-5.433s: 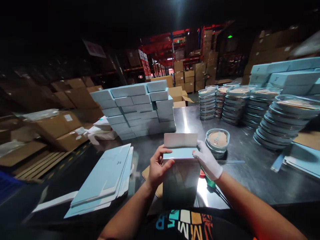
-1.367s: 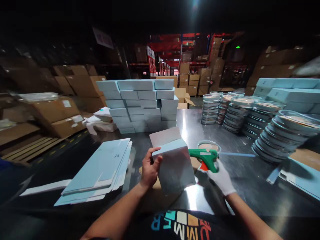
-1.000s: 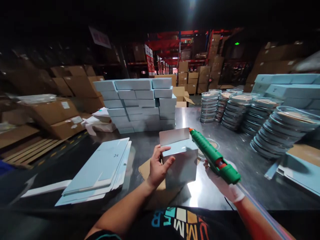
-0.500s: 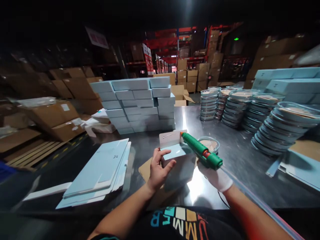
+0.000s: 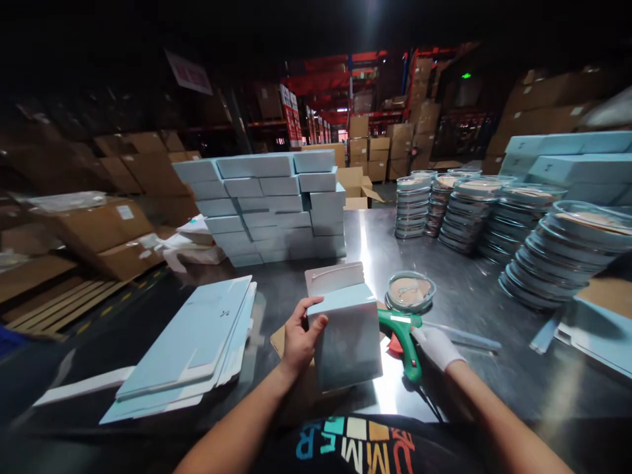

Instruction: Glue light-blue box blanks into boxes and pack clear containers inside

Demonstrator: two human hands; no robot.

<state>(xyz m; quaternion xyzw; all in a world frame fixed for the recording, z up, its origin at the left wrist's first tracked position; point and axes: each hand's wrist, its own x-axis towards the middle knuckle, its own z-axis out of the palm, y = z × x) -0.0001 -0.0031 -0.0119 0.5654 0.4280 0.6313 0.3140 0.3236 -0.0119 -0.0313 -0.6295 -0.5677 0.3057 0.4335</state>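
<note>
The dark, shiny surface [image 5: 459, 283] carries everything here. At its far left-centre stands a big stack of pale blue boxes [image 5: 266, 207], and along the right side run rows of stacked clear round dishes [image 5: 498, 220]. Nearer, on the left, lies a fanned pile of flat, unfolded blue box blanks [image 5: 192, 345].

In the middle, close to the body, a pale blue box [image 5: 348, 336] stands upright on the surface, resting partly over a piece of brown cardboard [image 5: 286, 342]. Its top flap [image 5: 334, 278] is raised and leans away from the person, so the open end faces up and slightly forward. The left hand [image 5: 299, 339] grips the box's left upper edge, thumb on the top and fingers [image 5: 310, 304] curled round the side, closed firmly on it.

Just right of the box lies a green glue gun [image 5: 402, 332], its body pointing left toward the box and its handle running down toward the person. The gloved right hand [image 5: 437, 345] rests at the handle, fingers loose; whether it grips the handle or merely touches it cannot be told. So the right hand is the nearer one to the gun, the left to the box.

Beyond the gun, a single round dish [image 5: 411, 291] sits alone, near the box's right top corner.
</note>
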